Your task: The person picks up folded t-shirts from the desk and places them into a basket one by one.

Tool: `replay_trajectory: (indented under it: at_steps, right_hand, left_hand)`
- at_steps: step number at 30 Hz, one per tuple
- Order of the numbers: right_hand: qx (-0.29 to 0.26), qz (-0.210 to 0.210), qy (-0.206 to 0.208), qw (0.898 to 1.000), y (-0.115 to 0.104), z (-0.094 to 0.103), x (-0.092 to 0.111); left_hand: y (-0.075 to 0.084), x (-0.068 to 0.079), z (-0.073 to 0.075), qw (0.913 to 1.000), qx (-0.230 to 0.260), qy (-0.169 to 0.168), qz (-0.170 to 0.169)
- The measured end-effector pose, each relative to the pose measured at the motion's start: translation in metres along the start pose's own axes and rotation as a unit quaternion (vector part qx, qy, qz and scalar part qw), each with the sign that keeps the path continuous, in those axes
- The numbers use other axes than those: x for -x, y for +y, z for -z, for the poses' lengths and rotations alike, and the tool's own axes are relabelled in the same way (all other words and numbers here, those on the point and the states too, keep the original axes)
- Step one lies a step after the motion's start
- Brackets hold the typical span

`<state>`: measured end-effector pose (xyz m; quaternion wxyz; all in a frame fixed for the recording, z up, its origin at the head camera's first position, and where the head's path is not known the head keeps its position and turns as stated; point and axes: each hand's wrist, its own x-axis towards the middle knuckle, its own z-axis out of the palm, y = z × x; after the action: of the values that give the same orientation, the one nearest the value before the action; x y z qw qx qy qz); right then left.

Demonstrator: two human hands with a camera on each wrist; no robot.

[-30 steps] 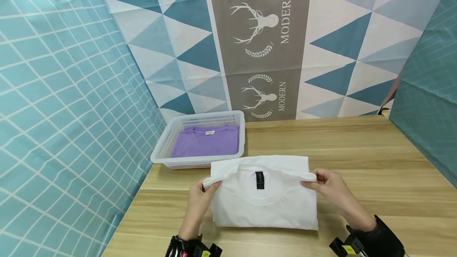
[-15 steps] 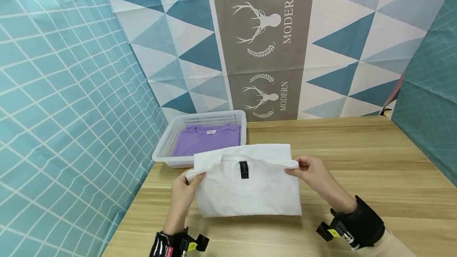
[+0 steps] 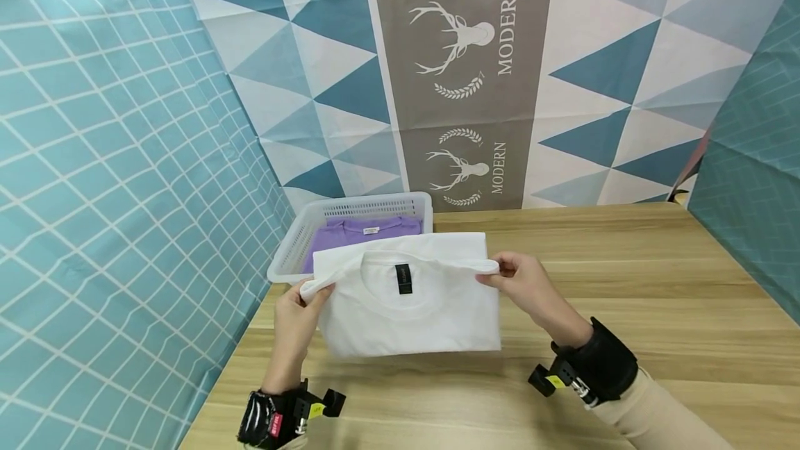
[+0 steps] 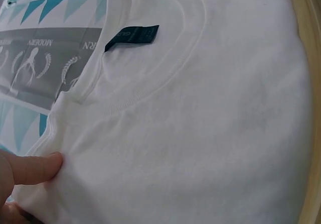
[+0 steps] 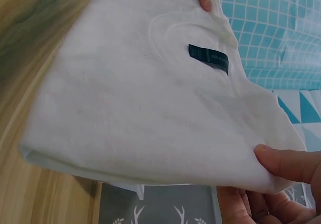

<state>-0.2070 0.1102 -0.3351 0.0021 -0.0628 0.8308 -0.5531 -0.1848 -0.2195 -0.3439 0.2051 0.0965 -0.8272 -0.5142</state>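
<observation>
A folded white T-shirt (image 3: 412,325) hangs between my two hands, its round collar and black neck label (image 3: 403,279) facing up. My left hand (image 3: 296,318) pinches its upper left corner, thumb on top. At the upper right corner my right hand (image 3: 525,287) pinches the cloth the same way. In the right wrist view the thumb (image 5: 288,163) lies on top of the fabric with the fingers curled beneath. The shirt's far edge overlaps the white plastic basket (image 3: 284,255) in the head view, hiding part of the folded purple T-shirt (image 3: 350,233) inside it.
The wooden table (image 3: 600,262) extends to the right and in front of the shirt. A blue checked cloth wall (image 3: 125,193) borders the left side, and a patterned curtain (image 3: 469,89) hangs behind the table. Teal cloth (image 3: 750,186) hangs at the right.
Both hands have carried the white T-shirt to the left and away from me, toward the basket. It now covers more of the basket's front and the purple T-shirt. The grip is unchanged.
</observation>
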Motion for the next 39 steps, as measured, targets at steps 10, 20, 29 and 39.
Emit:
replay_trajectory:
  at_steps: [10,20,29,39]
  right_hand:
    - [-0.014,0.023,0.016,1.0,-0.013,-0.012,-0.015]
    - [0.0,0.046,0.036,0.998,-0.021,-0.022,-0.029]
    - [0.014,0.068,0.035,0.997,-0.032,-0.028,-0.041]
    - [0.007,0.081,0.053,0.995,-0.049,-0.035,-0.061]
  left_hand:
    - [0.001,-0.018,0.01,0.9993,-0.03,0.021,-0.009]
    - [0.006,-0.034,0.021,0.9986,-0.047,0.018,-0.018]
    - [0.01,-0.058,0.029,0.9961,-0.061,0.025,-0.059]
    - [0.019,-0.077,0.036,0.9964,-0.062,0.031,-0.049]
